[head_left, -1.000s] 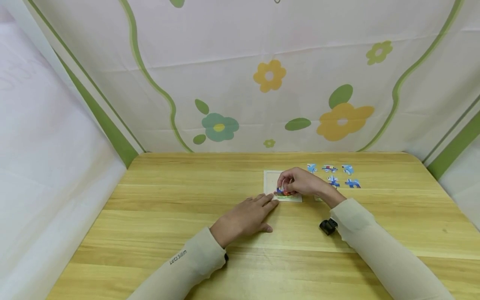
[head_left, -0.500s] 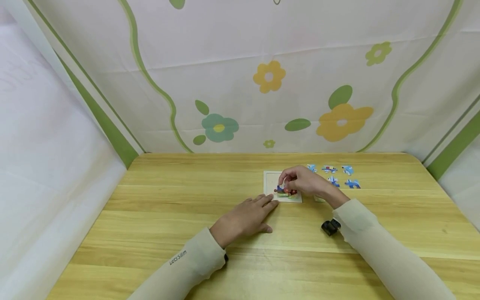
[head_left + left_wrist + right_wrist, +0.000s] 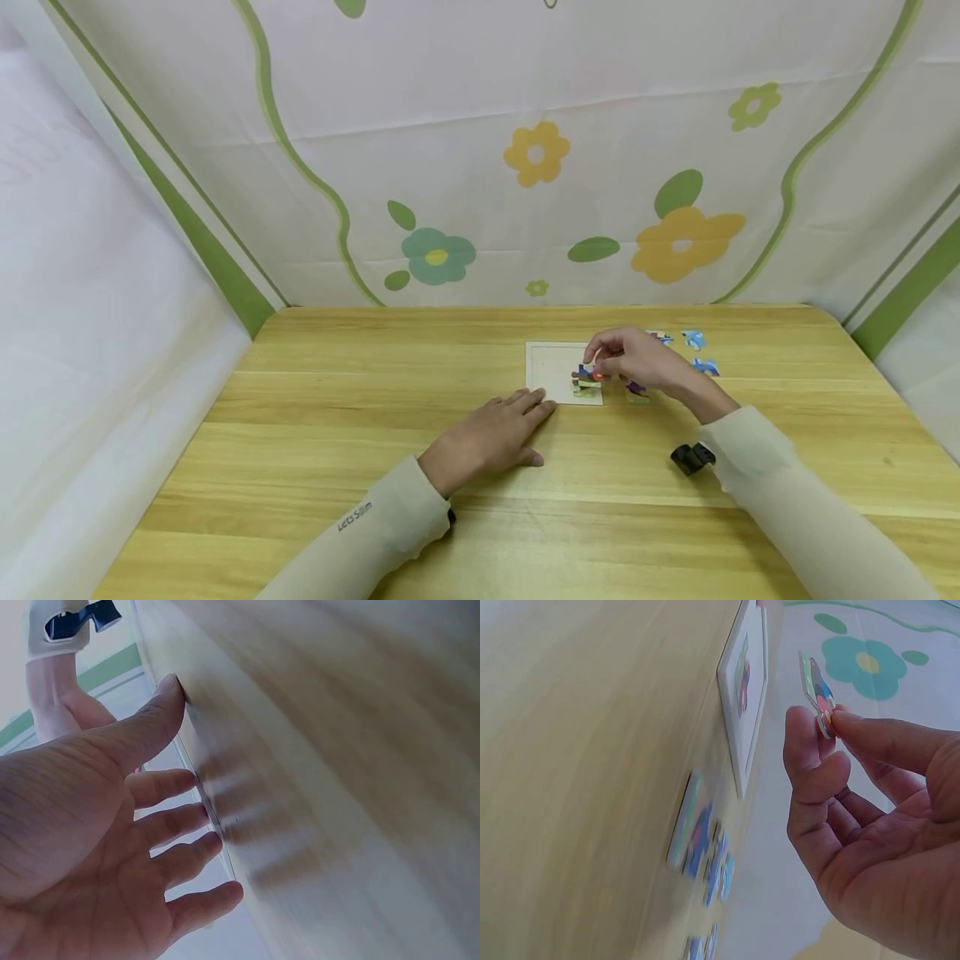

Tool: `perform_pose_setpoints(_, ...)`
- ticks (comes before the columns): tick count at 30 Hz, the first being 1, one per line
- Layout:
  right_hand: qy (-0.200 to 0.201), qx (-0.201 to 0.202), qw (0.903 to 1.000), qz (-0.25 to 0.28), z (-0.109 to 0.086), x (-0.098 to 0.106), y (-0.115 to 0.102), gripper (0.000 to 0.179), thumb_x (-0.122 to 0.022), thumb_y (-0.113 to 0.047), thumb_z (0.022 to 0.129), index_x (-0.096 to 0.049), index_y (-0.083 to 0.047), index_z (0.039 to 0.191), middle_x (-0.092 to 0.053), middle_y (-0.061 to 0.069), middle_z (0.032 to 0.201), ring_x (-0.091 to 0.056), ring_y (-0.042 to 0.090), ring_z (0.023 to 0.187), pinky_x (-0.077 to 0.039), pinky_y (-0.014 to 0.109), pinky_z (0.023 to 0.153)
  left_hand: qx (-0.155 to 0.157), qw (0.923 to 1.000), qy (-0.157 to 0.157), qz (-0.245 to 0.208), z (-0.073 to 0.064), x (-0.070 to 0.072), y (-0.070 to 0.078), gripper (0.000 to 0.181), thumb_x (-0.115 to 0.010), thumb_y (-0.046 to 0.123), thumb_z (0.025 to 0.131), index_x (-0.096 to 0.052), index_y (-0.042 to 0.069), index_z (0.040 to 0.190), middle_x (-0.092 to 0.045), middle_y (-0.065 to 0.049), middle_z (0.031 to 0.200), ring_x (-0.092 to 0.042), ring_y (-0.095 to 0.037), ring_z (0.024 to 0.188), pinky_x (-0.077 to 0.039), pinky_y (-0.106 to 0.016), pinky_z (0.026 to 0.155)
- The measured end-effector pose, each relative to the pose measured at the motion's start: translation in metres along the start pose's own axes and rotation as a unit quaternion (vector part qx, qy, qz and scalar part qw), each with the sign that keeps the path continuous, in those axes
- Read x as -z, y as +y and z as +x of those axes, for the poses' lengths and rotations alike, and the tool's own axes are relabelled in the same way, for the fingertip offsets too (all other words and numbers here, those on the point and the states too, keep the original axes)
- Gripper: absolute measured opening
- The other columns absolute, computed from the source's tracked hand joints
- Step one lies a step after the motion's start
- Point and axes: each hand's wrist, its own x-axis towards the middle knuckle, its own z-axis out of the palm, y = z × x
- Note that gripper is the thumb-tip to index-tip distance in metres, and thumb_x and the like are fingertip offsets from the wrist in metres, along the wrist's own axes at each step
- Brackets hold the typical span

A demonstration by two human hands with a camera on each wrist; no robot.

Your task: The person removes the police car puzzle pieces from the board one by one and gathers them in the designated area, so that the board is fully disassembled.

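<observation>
A colourful jigsaw piece is pinched between the thumb and fingers of my right hand. In the right wrist view this jigsaw piece is lifted off the surface and tilted. Under it in the head view lies a white puzzle tray, where another piece sits, partly hidden in the head view. My left hand lies on the table with straight, spread fingers, its fingertips at the tray's near left edge. The left wrist view shows these fingers along the table.
Several loose jigsaw pieces lie right of the tray, including a blue one and another blue one. One piece lies just beyond the tray's right edge; my right hand covers others. A flower-printed curtain stands behind the wooden table.
My right hand has moved to the right with the jigsaw piece, from the middle of the tray toward its right side. The left hand has stayed in place.
</observation>
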Motion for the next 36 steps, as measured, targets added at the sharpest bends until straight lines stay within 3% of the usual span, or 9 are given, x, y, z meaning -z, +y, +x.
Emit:
perform_pose_setpoints(8, 0.016, -0.024, 0.9994, 0.021, -0.022, 0.017, 0.011, 0.018, -0.056, 0.0, 0.102, -0.068, 0.004, 0.114, -0.065, 0.015, 0.091, -0.071, 0.03, 0.075, -0.055, 0.033, 0.06, 0.001, 1.0, 0.0, 0.0, -0.002, 0.0, 0.001, 0.078, -0.06, 0.052, 0.102, -0.029, 0.021, 0.167, -0.024, 0.001, 0.175, -0.028, -0.019, 0.161, -0.035, -0.043, 0.127)
perform_pose_setpoints(24, 0.041, -0.075, 0.9961, 0.021, -0.051, 0.047, 0.043, 0.022, -0.059, -0.003, 0.104, -0.069, 0.008, 0.12, -0.07, 0.013, 0.098, -0.073, 0.02, 0.075, -0.059, 0.03, 0.064, -0.008, 0.9999, 0.007, 0.01, -0.005, -0.001, 0.001, 0.077, -0.059, 0.052, 0.102, -0.031, 0.021, 0.166, -0.027, 0.001, 0.174, -0.03, -0.019, 0.16, -0.038, -0.042, 0.126)
perform_pose_setpoints(36, 0.026, -0.116, 0.9924, 0.032, -0.062, 0.057, 0.062, 0.026, -0.057, 0.0, 0.104, -0.065, 0.014, 0.124, -0.072, 0.012, 0.091, -0.071, 0.019, 0.073, -0.059, 0.031, 0.064, -0.007, 0.9998, 0.005, 0.017, -0.005, 0.0, 0.001, 0.077, -0.057, 0.052, 0.103, -0.029, 0.02, 0.167, -0.026, 0.001, 0.175, -0.029, -0.019, 0.161, -0.038, -0.043, 0.126)
